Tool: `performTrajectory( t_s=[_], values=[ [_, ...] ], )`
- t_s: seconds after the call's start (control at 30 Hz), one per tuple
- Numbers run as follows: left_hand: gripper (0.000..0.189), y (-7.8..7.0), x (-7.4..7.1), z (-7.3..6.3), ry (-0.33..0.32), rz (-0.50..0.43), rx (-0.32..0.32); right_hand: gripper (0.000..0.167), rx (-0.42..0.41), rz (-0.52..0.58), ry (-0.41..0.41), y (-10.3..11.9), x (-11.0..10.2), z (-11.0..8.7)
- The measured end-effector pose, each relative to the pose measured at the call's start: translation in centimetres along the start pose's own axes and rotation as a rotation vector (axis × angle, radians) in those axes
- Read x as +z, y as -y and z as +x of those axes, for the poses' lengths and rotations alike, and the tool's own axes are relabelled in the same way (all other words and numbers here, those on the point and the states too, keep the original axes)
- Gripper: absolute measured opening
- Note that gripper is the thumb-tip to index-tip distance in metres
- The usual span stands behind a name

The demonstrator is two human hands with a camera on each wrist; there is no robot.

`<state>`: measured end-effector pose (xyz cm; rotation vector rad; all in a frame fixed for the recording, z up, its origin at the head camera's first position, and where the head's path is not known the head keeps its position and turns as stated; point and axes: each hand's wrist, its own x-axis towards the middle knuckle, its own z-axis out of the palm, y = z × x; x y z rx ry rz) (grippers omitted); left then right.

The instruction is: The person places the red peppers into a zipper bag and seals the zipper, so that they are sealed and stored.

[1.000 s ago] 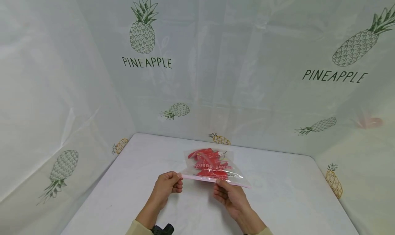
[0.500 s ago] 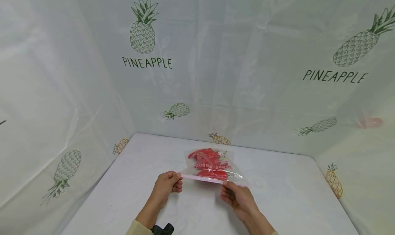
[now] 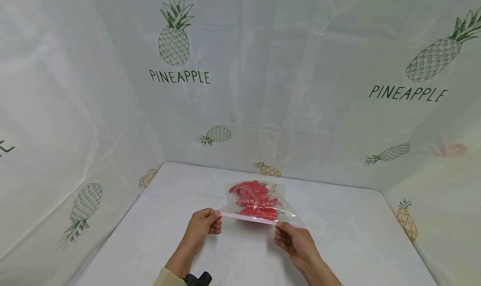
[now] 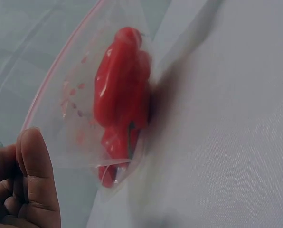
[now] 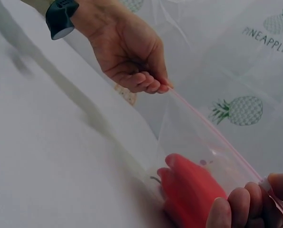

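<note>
A clear zip bag point(image 3: 288, 211) with a pink zip strip point(image 3: 244, 217) holds several red chili peppers point(image 3: 258, 212) with green stems. At the strip's left corner my left hand point(image 3: 203, 224) pinches it between thumb and curled fingers. My right hand point(image 3: 296, 241) grips the strip near its right end; in the right wrist view a small pale slider point(image 5: 264, 184) shows at those fingertips. The strip runs taut between the hands, raised toward me. In the left wrist view the peppers point(image 4: 120, 85) hang low in the bag, close to the table.
A white-covered table point(image 3: 180, 190) lies under the bag. Pale curtains point(image 3: 263, 89) printed with pineapples stand behind it and on both sides. A dark band with a small device point(image 3: 199, 279) is on the left wrist.
My right hand has slid rightward along the pink strip toward the bag's right corner. The left hand stays at its corner, and the peppers lie as before.
</note>
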<state>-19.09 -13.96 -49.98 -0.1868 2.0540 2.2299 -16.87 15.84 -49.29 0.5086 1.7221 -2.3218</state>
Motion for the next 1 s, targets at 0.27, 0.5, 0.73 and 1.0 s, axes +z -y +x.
performTrajectory(
  t_s=[0.27, 0.5, 0.73, 1.0],
  values=[
    [0.025, -0.1, 0.0, 0.0, -0.01, -0.001, -0.007, 0.021, -0.02, -0.001, -0.018, 0.0, -0.7, -0.2],
    [0.023, -0.2, -0.1, 0.0, -0.024, 0.002, -0.007, 0.02, -0.032, 0.004, -0.067, 0.3, -1.7, -0.3],
    [0.023, -0.2, -0.3, 0.1, -0.018, 0.002, -0.004, 0.014, -0.063, -0.01, -0.074, 0.7, -3.2, -0.5],
    [0.022, 0.0, -0.4, 0.3, -0.02, 0.011, -0.008, 0.013, -0.065, -0.046, -0.076, 1.2, -4.7, -0.9]
  ],
)
